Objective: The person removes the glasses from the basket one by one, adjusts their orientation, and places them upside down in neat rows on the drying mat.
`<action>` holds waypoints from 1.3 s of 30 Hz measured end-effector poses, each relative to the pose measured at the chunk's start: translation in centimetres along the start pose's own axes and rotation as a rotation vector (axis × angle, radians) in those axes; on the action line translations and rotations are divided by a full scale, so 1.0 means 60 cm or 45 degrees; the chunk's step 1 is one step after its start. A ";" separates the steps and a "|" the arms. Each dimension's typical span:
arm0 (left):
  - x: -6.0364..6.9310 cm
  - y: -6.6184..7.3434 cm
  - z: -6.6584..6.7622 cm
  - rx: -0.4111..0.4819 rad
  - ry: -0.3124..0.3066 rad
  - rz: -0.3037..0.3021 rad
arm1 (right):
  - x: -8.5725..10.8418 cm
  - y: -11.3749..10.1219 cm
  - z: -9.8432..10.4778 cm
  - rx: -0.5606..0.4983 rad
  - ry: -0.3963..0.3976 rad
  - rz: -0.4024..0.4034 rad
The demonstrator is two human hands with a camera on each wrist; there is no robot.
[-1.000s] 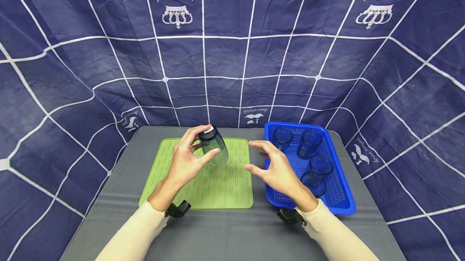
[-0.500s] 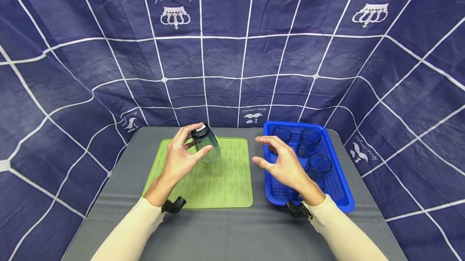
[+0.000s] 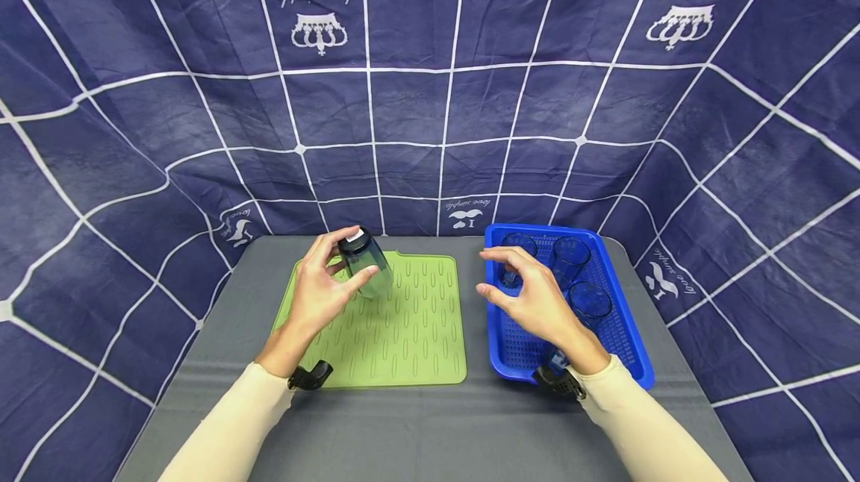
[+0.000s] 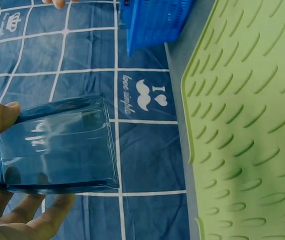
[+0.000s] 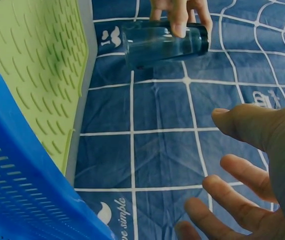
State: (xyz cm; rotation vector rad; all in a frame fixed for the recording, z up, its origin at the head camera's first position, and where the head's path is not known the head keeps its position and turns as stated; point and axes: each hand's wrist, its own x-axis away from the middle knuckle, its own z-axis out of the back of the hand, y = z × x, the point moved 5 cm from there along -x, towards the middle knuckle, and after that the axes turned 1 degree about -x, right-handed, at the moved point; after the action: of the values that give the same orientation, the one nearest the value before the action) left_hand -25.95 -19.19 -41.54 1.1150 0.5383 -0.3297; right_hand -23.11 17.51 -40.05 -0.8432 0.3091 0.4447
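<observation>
My left hand (image 3: 319, 292) grips a blue see-through drinking glass (image 3: 369, 273) between thumb and fingers, above the green ridged mat (image 3: 410, 348). The glass tilts slightly, its dark end with a small white label uppermost. In the left wrist view the thumb lies on one side of the glass (image 4: 57, 145) and the fingers on the other. My right hand (image 3: 537, 303) is empty, its thumb and fingers spread apart over the left part of the blue basket (image 3: 497, 362). Several similar glasses (image 3: 571, 254) stand in that basket, some partly hidden by the right hand and forearm.
A grey cloth (image 3: 416, 430) covers the table under the mat and basket. A narrow grey strip separates mat from basket. Behind and at both sides hangs a dark blue curtain (image 3: 410, 109) with white lines.
My left hand has carried the glass to the left over the mat. My right hand has moved right, away from the glass and farther over the basket, with its fingers still apart.
</observation>
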 end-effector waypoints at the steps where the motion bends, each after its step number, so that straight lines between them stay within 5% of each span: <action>1: -0.001 -0.002 0.002 -0.003 0.001 0.002 | 0.000 0.001 0.001 0.001 0.003 0.003; 39: -0.024 -0.105 0.043 -0.224 0.026 0.072 | 0.034 0.041 0.049 0.145 0.062 -0.019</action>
State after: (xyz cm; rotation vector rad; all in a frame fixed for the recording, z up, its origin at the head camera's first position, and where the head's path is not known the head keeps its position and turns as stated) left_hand -29.72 -24.15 -44.60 0.9622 0.5424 -0.2177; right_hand -22.32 21.72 -40.68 -0.7457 0.3690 0.3893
